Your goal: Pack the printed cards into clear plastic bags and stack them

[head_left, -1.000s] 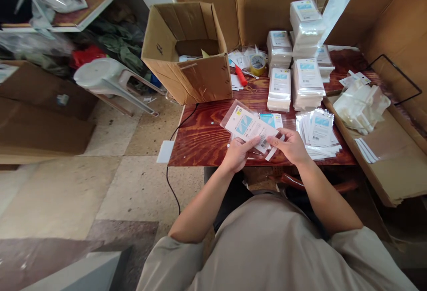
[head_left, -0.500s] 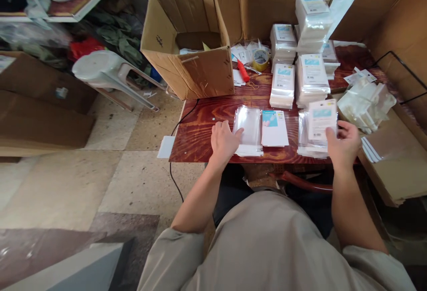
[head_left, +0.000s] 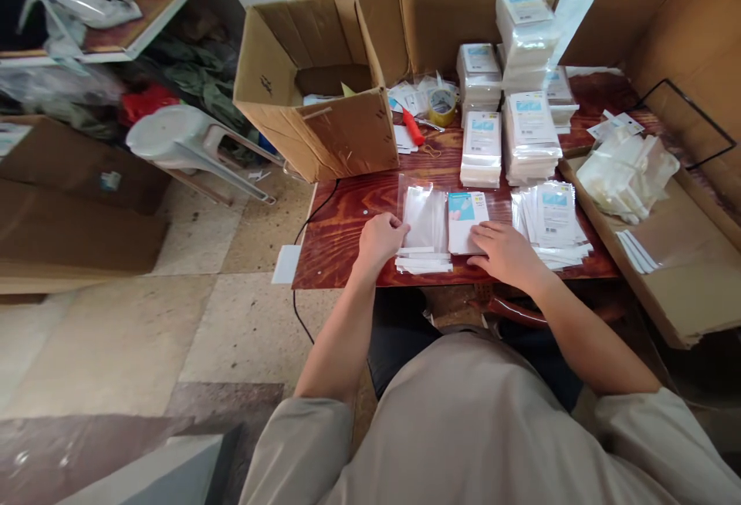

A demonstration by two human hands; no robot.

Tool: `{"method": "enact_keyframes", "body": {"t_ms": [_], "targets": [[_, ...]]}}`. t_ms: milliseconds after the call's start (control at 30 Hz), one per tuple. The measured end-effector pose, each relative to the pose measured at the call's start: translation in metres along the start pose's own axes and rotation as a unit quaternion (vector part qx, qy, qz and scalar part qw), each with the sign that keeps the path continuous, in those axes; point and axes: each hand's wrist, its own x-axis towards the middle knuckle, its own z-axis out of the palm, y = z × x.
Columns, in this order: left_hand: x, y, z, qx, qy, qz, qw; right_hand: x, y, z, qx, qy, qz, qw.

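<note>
Mid-frame, the left hand [head_left: 380,242] pinches a clear bag [head_left: 425,215] while the right hand [head_left: 509,254], fingers apart, touches cards [head_left: 463,238] below a carton [head_left: 347,134], upper centre, and packet stacks [head_left: 531,130], upper right.

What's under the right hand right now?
A printed card, with a blue picture at its upper left. The right hand covers part of the card's lower right side; that patch, and anything beneath the card, can't be seen.

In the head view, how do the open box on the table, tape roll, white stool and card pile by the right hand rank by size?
Largest to smallest:
open box
white stool
card pile
tape roll
</note>
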Motion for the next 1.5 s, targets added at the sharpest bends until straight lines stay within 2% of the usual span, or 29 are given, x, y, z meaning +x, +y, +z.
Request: {"method": "enact_keyframes", "body": {"t_ms": [67, 133, 233, 300, 400, 433, 500, 567, 633, 700, 733, 800, 867, 900, 933, 1000, 1133, 1267, 1400, 1500], "targets": [[-0.007, 0.001, -0.005, 0.022, 0.021, 0.022, 0.999, 0.006, -0.005, -0.005, -0.022, -0.069, -0.009, 0.997], [-0.014, 0.000, -0.007, 0.012, 0.057, 0.054, 0.997, 0.008, -0.007, -0.011, -0.049, -0.109, -0.021, 0.993], [-0.016, 0.001, -0.001, -0.127, 0.102, 0.061, 0.985, 0.007, -0.011, -0.017, -0.100, -0.137, -0.041, 0.985], [-0.013, 0.005, 0.007, -0.299, 0.071, 0.005, 0.952, 0.005, -0.013, -0.017, -0.119, -0.144, -0.047, 0.981], [-0.008, 0.015, 0.018, -0.503, -0.035, -0.092, 0.858, 0.002, -0.014, -0.013, -0.122, -0.127, -0.055, 0.983], [-0.007, 0.018, 0.021, -0.535, -0.061, -0.111, 0.835, 0.001, -0.012, -0.011, -0.118, -0.110, -0.059, 0.985], [-0.007, 0.022, 0.023, -0.566, -0.081, -0.129, 0.810, -0.003, -0.008, -0.010, -0.101, -0.048, -0.061, 0.992], [-0.010, 0.025, 0.023, -0.591, -0.072, -0.128, 0.793, -0.009, -0.004, -0.013, -0.071, 0.051, -0.053, 0.995], [-0.013, 0.026, 0.024, -0.617, -0.049, -0.114, 0.777, -0.016, -0.004, -0.019, -0.023, 0.178, -0.003, 0.984], [-0.017, 0.027, 0.025, -0.636, -0.028, -0.097, 0.765, -0.023, -0.010, -0.026, 0.076, 0.290, 0.114, 0.947], [-0.020, 0.028, 0.026, -0.643, -0.019, -0.090, 0.760, -0.025, -0.016, -0.027, 0.156, 0.315, 0.186, 0.917], [-0.025, 0.033, 0.028, -0.657, -0.003, -0.081, 0.750, -0.029, -0.029, -0.027, 0.347, 0.293, 0.307, 0.836], [-0.033, 0.039, 0.032, -0.667, 0.013, -0.070, 0.741, -0.030, -0.041, -0.022, 0.501, 0.221, 0.361, 0.755], [-0.038, 0.042, 0.034, -0.671, 0.020, -0.062, 0.739, -0.029, -0.046, -0.018, 0.546, 0.193, 0.372, 0.726], [-0.043, 0.045, 0.036, -0.673, 0.026, -0.053, 0.738, -0.029, -0.049, -0.013, 0.572, 0.176, 0.381, 0.704], [-0.053, 0.049, 0.041, -0.675, 0.037, -0.038, 0.736, -0.028, -0.051, -0.005, 0.597, 0.159, 0.393, 0.681], [-0.067, 0.051, 0.047, -0.671, 0.040, -0.033, 0.739, -0.031, -0.044, 0.005, 0.606, 0.161, 0.405, 0.666], [-0.079, 0.050, 0.050, -0.653, 0.034, -0.042, 0.755, -0.031, -0.043, 0.011, 0.590, 0.234, 0.415, 0.652], [-0.093, 0.051, 0.054, -0.639, -0.008, -0.018, 0.769, -0.025, -0.052, 0.016, 0.537, 0.319, 0.407, 0.666], [-0.095, 0.051, 0.054, -0.638, 0.035, -0.012, 0.769, -0.026, -0.054, 0.013, 0.538, 0.302, 0.400, 0.677]]}}
